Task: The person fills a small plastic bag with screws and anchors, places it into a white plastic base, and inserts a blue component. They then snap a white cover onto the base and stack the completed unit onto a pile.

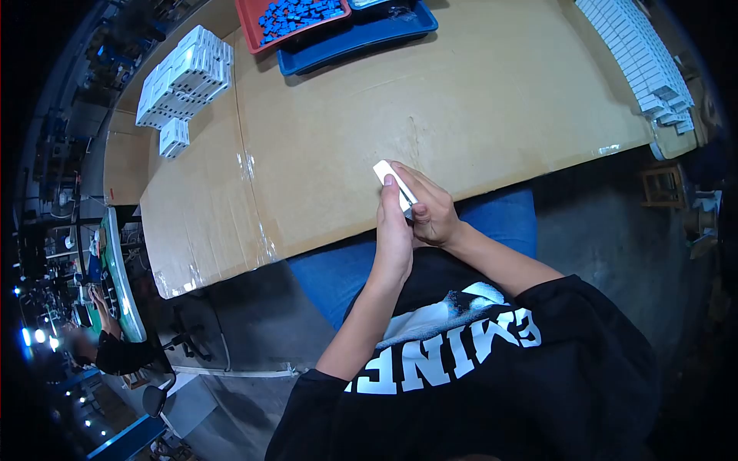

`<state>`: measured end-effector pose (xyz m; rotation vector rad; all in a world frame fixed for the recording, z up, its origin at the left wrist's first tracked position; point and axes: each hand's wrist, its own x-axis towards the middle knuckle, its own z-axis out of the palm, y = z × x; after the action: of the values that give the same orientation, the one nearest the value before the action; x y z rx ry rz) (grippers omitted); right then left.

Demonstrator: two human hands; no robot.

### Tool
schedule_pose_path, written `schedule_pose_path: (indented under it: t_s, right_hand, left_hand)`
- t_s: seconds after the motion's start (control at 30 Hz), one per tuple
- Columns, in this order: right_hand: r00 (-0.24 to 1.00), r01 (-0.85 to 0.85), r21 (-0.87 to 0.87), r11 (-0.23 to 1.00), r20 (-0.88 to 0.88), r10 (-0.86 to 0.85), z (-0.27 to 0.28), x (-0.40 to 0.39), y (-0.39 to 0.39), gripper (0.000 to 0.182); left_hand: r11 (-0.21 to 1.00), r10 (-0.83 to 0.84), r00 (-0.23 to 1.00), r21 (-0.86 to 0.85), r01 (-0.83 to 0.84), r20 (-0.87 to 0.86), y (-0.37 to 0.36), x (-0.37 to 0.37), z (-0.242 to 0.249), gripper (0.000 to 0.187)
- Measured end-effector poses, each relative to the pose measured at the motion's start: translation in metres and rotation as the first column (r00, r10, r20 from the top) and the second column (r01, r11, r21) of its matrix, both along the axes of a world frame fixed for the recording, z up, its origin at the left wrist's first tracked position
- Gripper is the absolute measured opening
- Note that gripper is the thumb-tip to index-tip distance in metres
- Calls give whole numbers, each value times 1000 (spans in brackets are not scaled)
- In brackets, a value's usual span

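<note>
Both my hands meet at the near edge of a cardboard-covered table [338, 138]. Between them is a small white box [387, 174], tilted, one end sticking out above my fingers. My left hand [393, 234] presses against its left side with the fingers straight up. My right hand [432, 211] wraps around the box from the right. Part of the box is hidden by my fingers.
Stacks of white boxes [183, 81] lie at the far left and in long rows at the far right [638, 54]. A red tray of small blue parts [292, 17] and a blue tray [361, 34] sit at the back. Another person [108, 338] works at a bench on the left.
</note>
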<state>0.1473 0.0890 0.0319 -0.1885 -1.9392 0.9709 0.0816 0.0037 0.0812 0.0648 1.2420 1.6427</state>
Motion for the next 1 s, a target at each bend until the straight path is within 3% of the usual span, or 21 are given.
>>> schedule_pose_path:
  t_s: [0.2, 0.3, 0.37, 0.4, 0.43, 0.47, 0.5, 0.53, 0.6, 0.7, 0.8, 1.0]
  right_hand:
    - [999, -50, -57, 997, -6, 50, -1, -1, 6, 75]
    - [977, -178, -122, 976, 96, 190, 18, -5, 12, 71]
    - [977, -165, -552, 817, 22, 213, 35, -7, 1, 75]
    - [950, -250, -602, 759, 0, 313, 35, -3, 4, 65]
    - [949, -254, -598, 760, -4, 314, 36, -1, 4, 65]
    - [940, -228, -524, 820, 100, 325, 38, 0, 4, 58]
    - [924, -204, -446, 872, 206, 322, 39, 3, 3, 51]
    - [927, -221, -508, 833, 155, 341, 39, 1, -2, 48]
    - [928, -209, -465, 860, 182, 324, 43, 1, -5, 49]
    - [918, -227, -460, 858, 194, 347, 55, 0, -10, 50]
    - [934, -165, -186, 969, 285, 214, 52, -1, -12, 49]
    - [961, -180, -91, 979, 199, 195, 54, -2, -12, 48]
  left_hand:
    - [998, 17, 998, 66, -21, 58, -2, -2, 8, 61]
    - [994, 52, 998, 92, -54, 25, -6, -11, 6, 62]
    - [994, 64, 998, 94, -62, -23, -8, -17, -2, 63]
    - [989, 101, 978, 123, -79, -182, -7, -19, -2, 64]
    - [984, 137, 932, 154, -89, -334, -7, -20, -3, 66]
    - [976, 156, 908, 199, -82, -388, -7, -21, -2, 67]
    - [976, 155, 908, 203, -80, -389, -9, -21, 0, 67]
    - [975, 162, 909, 205, -88, -384, -12, -21, 1, 66]
    - [972, 204, 895, 189, -138, -396, -8, -14, 23, 65]
    - [962, 236, 847, 236, -136, -475, -6, -21, 7, 63]
    - [964, 231, 874, 223, -145, -428, -6, -19, 11, 64]
    - [929, 315, 831, 327, -171, -460, -10, -17, 3, 69]
